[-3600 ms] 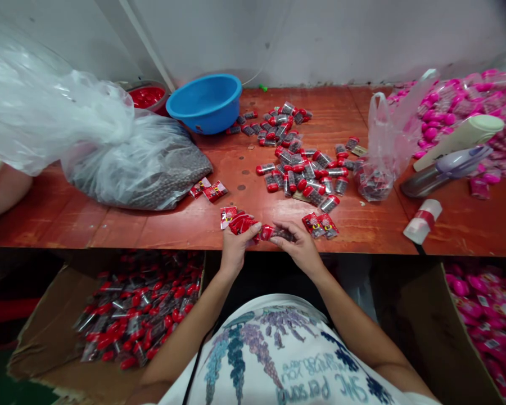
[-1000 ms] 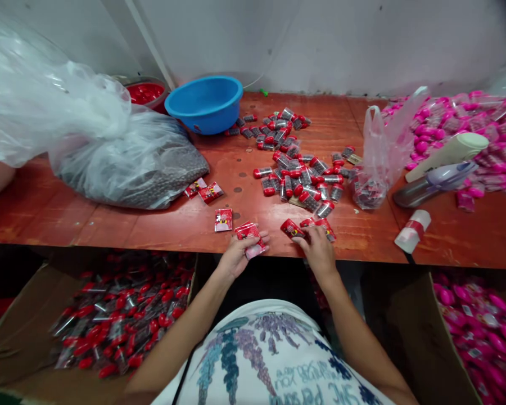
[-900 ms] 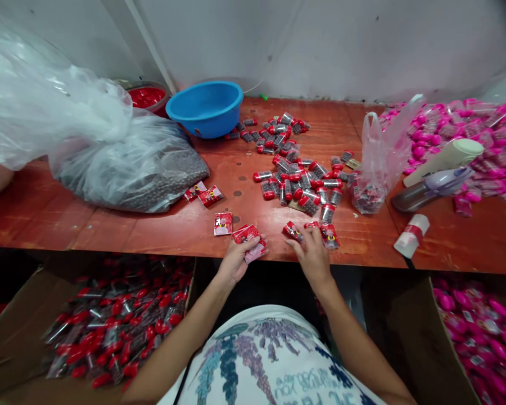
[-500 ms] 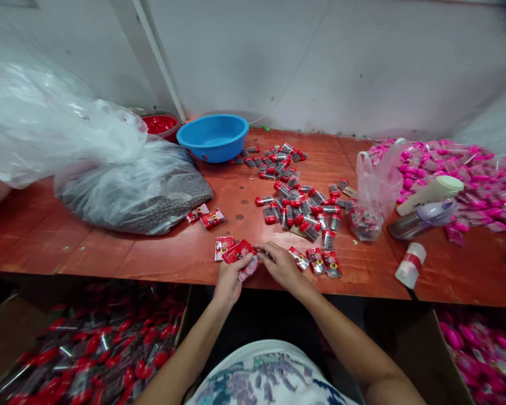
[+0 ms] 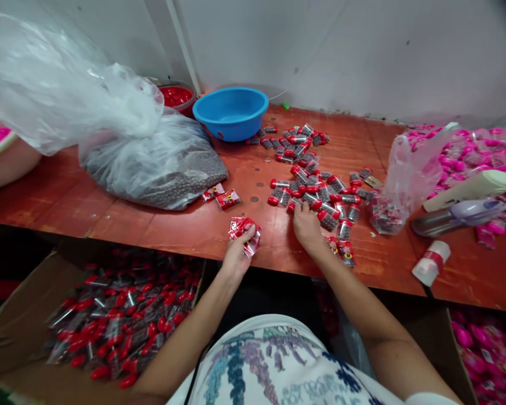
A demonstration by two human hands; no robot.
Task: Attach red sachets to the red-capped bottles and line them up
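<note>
My left hand [image 5: 236, 253] is closed around red printed packets [image 5: 248, 232] near the table's front edge. Their exact number is unclear because they overlap. My right hand [image 5: 308, 228] reaches to the near left side of a pile of small clear bottles [image 5: 316, 188] with red caps and dark contents. Its fingertips are pinched on one red-capped bottle [image 5: 293, 206], partly hidden by the fingers. More red packets [image 5: 346, 252] lie beside my right forearm, which covers some of them. Two further red packets [image 5: 227, 198] rest by the large plastic bag.
A clear bag of dark beads [image 5: 156, 169] and a blue basin [image 5: 231, 121] stand at the back left. To the right are a small plastic bag [image 5: 392, 197], a drinking bottle [image 5: 451, 216] and pink-capped items [image 5: 476, 152]. Below sits a carton [image 5: 29, 315] of red-capped bottles.
My right hand has left the packets in my left hand and moved away to the bottle pile. My left hand still grips the packets. The whole view has shifted with the camera.
</note>
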